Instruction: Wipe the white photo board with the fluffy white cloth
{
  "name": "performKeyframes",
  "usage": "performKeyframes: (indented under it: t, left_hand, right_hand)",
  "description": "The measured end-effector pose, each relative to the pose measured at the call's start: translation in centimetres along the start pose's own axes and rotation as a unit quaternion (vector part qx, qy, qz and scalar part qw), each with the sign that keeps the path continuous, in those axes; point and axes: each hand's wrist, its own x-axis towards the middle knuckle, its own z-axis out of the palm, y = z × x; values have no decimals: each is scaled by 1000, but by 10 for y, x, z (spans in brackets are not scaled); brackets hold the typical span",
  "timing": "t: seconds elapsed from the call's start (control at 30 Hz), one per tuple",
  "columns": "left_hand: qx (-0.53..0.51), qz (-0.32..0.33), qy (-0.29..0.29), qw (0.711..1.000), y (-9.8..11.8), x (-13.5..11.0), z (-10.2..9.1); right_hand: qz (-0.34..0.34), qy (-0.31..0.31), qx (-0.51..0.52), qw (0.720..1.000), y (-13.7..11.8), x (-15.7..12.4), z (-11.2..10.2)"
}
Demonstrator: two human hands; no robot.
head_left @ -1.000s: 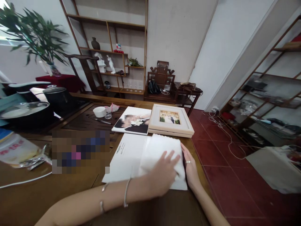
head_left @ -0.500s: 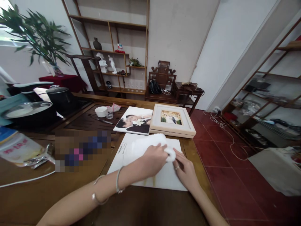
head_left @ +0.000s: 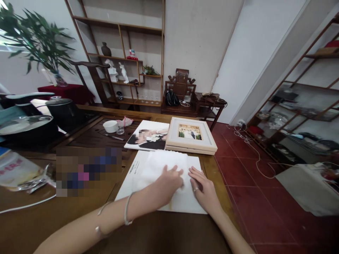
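Observation:
A white board (head_left: 127,188) with small print along its left edge lies flat on the table in front of me. Spread over its upper part is a white wipe (head_left: 156,159), thin and soft-edged. My left hand (head_left: 169,183), with two bangles on the wrist, presses on the wipe; its fingers are apart and slightly bent. Beside it, my right hand (head_left: 203,187) lies on the board's right side with fingers stretched out, a ring on one of them. Just past the board are a photo panel (head_left: 150,143) and a pale wooden picture frame (head_left: 209,139).
A white bowl (head_left: 110,126) and a small clear cup (head_left: 120,130) stand on the tea tray (head_left: 87,132). At the left are a lidded pan (head_left: 26,127), a dark pot (head_left: 62,111) and a plastic packet (head_left: 19,169). The table's right edge drops to red floor tiles (head_left: 238,197).
The wipe, bunched and gripped by my left hand before, now lies flatter on the board. My left fingers have spread. My right hand rests in about the same place. The view has shifted slightly.

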Motion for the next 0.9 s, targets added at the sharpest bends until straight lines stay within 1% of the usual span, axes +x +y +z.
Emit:
performKeyframes:
  t: [0.03, 0.07, 0.13, 0.2, 0.23, 0.3, 0.33, 0.37, 0.43, 0.47, 0.5, 0.57, 0.63, 0.7, 0.73, 0.8, 0.83, 0.9]
  left_hand:
    - [13, -15, -23, 1000, 4, -6, 5]
    - [20, -14, -41, 999, 8, -13, 11]
    - [11, 10, -59, 998, 18, -27, 25]
    - [-11, 43, -75, 996, 25, -41, 35]
    - [-26, 67, -86, 994, 27, -47, 35]
    - [-61, 106, -76, 990, 26, -54, 27]
    - [-78, 118, -63, 988, 22, -55, 19]
    - [-95, 113, -37, 988, 15, -54, 11]
    - [-107, 75, -25, 991, -2, -44, 0]
    - [-107, 51, -18, 993, -12, -36, -2]
    - [-103, 33, -3, 994, -22, -27, -1]
    - [-86, 13, 34, 996, -39, -11, 8]
    - [-63, 4, 62, 996, -46, -3, 16]
    - [-47, -9, 64, 997, -41, -7, 20]
    - [-44, -14, 48, 998, -33, -13, 19]
    - [-46, -18, -8, 999, -15, -30, 15]
    - [-50, -9, -39, 998, -5, -39, 12]
    - [-59, 30, -86, 994, 11, -57, 8]
  right_hand:
    - [6, 5, 1, 1000, 1, 0, 1]
    - [9, 9, 2, 1000, 2, 0, 2]
    - [11, 11, 3, 1000, 3, 0, 3]
    - [11, 12, 5, 1000, 3, 0, 2]
    - [10, 11, 6, 1000, 2, 0, 2]
    - [9, 8, 5, 1000, 1, 0, 1]
    - [8, 7, 4, 1000, 1, 0, 1]
    - [8, 6, 3, 1000, 1, 0, 0]
    - [8, 5, 2, 1000, 1, -1, 1]
    - [7, 5, 2, 1000, 1, -1, 1]
    - [6, 7, 3, 1000, 2, -1, 1]
    - [4, 10, 7, 1000, 2, -1, 1]
    - [3, 12, 12, 1000, 1, -1, 1]
    - [4, 12, 15, 1000, 1, -1, 1]
    - [5, 12, 14, 1000, 0, -1, 1]
    - [8, 14, 12, 1000, 0, -1, 1]
    - [10, 14, 11, 1000, 0, -1, 1]
    - [12, 11, 12, 1000, 0, -1, 1]
